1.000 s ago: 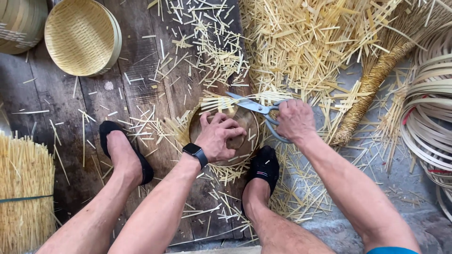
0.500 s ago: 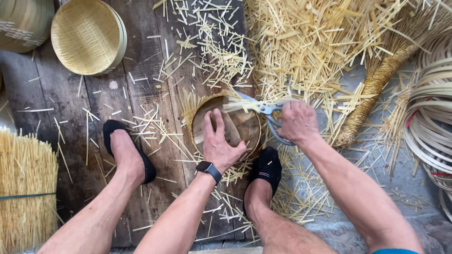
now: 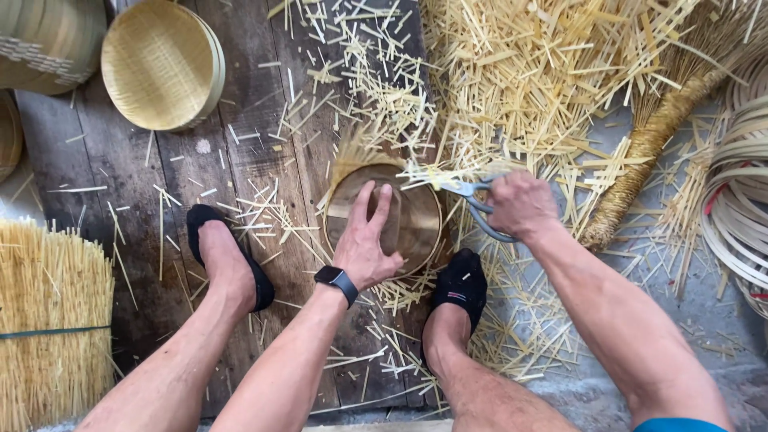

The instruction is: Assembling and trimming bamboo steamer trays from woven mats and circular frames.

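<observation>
The left hand [image 3: 370, 240] lies flat inside a small round woven basket [image 3: 416, 224], fingers [image 3: 382, 210] spread and extended, gripping nothing; judged, it presses the basket down to steady it against the cutting. The basket sits on the plank floor [image 3: 200, 168] between the two feet, directly under those fingers, with untrimmed strip ends fanning out past its rim just beyond the fingertips.

The right hand [image 3: 522, 205] is closed around the handles of a pair of scissors [image 3: 472, 200]. The blades reach from that hand toward the basket's far rim, just right of the left fingertips; whether the blades stand open or closed cannot be told. Judged, the tool is held level with the rim so the protruding ends are cut flush.

Cut bamboo offcuts [image 3: 520, 88] lie thick on the floor beyond both hands. A finished round basket [image 3: 160, 64] rests well apart, far left of the left fingers. A bound bundle of strips [image 3: 48, 320] stands behind the left wrist, and coiled hoops [image 3: 740, 200] lie right of the right hand.
</observation>
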